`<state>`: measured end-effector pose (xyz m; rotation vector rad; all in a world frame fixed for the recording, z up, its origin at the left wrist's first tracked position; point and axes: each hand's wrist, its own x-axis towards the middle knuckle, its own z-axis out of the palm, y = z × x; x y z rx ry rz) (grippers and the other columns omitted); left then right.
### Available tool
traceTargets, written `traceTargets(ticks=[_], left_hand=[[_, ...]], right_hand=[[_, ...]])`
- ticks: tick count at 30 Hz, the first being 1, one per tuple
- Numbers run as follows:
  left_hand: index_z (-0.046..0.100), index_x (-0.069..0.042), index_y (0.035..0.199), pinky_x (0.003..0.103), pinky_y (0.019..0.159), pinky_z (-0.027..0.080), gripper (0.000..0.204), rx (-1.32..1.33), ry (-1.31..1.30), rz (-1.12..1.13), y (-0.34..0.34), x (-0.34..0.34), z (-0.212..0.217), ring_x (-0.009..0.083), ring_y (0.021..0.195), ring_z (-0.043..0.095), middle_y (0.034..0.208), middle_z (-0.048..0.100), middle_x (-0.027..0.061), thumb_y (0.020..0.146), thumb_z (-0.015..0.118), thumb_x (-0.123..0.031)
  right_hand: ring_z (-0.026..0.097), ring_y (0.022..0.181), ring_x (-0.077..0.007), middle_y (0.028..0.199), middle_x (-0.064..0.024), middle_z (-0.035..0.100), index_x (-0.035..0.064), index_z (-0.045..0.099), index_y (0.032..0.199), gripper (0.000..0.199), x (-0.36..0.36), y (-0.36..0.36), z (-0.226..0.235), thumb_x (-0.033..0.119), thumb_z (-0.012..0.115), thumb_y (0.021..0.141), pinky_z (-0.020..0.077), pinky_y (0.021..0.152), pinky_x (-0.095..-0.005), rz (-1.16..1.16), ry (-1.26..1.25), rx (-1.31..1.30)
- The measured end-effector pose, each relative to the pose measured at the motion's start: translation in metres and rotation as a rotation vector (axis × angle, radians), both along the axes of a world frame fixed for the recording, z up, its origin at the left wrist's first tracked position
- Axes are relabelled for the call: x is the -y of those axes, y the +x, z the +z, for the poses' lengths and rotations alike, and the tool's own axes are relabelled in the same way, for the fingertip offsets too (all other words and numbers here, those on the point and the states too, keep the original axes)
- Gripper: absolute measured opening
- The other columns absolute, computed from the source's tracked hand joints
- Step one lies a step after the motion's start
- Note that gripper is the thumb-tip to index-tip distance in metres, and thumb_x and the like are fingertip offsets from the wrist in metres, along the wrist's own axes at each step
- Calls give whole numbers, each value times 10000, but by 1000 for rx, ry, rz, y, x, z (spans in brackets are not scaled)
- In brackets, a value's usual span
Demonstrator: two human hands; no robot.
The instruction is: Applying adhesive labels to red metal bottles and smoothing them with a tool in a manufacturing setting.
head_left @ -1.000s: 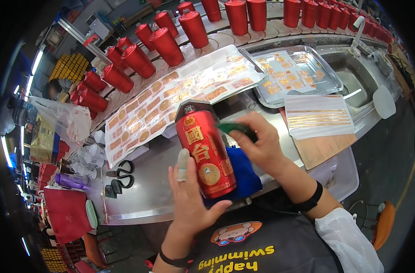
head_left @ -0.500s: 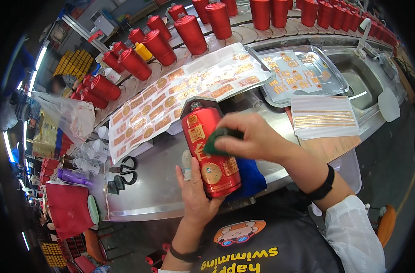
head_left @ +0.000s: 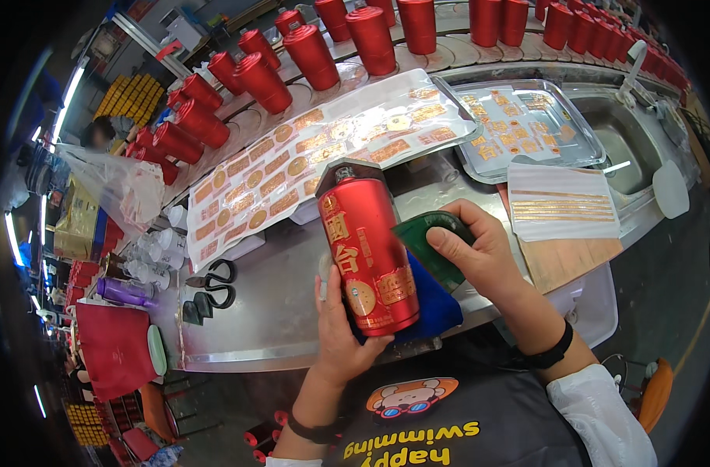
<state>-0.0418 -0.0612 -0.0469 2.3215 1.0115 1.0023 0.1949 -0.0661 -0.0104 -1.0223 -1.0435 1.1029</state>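
A glossy red bottle (head_left: pixel 376 226) with gold characters and a round gold emblem leans tilted in front of me, its capless neck pointing away. My left hand (head_left: pixel 344 335) wraps round its lower end, a pale cover on one finger. Just right of the bottle, my right hand (head_left: pixel 477 247) pinches a dark green flat scraper (head_left: pixel 434 243), whose pointed edge is close to the bottle's side. Behind the bottle's neck sits a dark angular holder (head_left: pixel 328 177). A blue cloth (head_left: pixel 437 307) lies under and beside the bottle's right side.
Sheets of gold decals (head_left: pixel 281 167) cover the table's far side. A metal tray (head_left: pixel 581 132) of decals stands beside the sink (head_left: pixel 639 152). Gold strips on white paper (head_left: pixel 561 204) rest on a board. Black scissors (head_left: pixel 215 284) lie left; red bottles (head_left: pixel 308 58) line the conveyor behind.
My right hand has drawn the green scraper off the bottle's front, to the right. The bottle has turned slightly in my left hand, its characters now nearer its left side.
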Motion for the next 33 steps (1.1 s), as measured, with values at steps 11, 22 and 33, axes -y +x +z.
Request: traceTargets(ticks=[11, 22, 33], left_hand=[[334, 62, 1411, 389, 1115, 248, 607, 248, -186, -11, 19, -54, 48, 316, 1347, 351, 1434, 378, 233, 967, 498, -319], [407, 18, 1339, 335, 1066, 310, 509, 620, -540, -75, 29, -74, 52, 215, 1238, 405, 1318, 442, 152, 897, 587, -156], [624, -77, 867, 447, 1015, 270, 196, -92, 188, -125, 32, -85, 86, 372, 1102, 450, 1071, 566, 200, 757, 499, 26]], right_hand=[[547, 733, -42, 820, -4, 623, 20, 577, 966, 204, -3, -9, -19, 203, 652, 918, 461, 630, -210, 3, -57, 10], [562, 756, -59, 828, -25, 628, 17, 589, 1000, 214, -9, -1, 3, 186, 664, 893, 471, 656, -229, 0, 5, 82], [597, 713, -104, 787, -68, 648, 0, 604, 991, 227, -33, 6, 26, 165, 663, 848, 483, 644, -261, 24, 65, 406]])
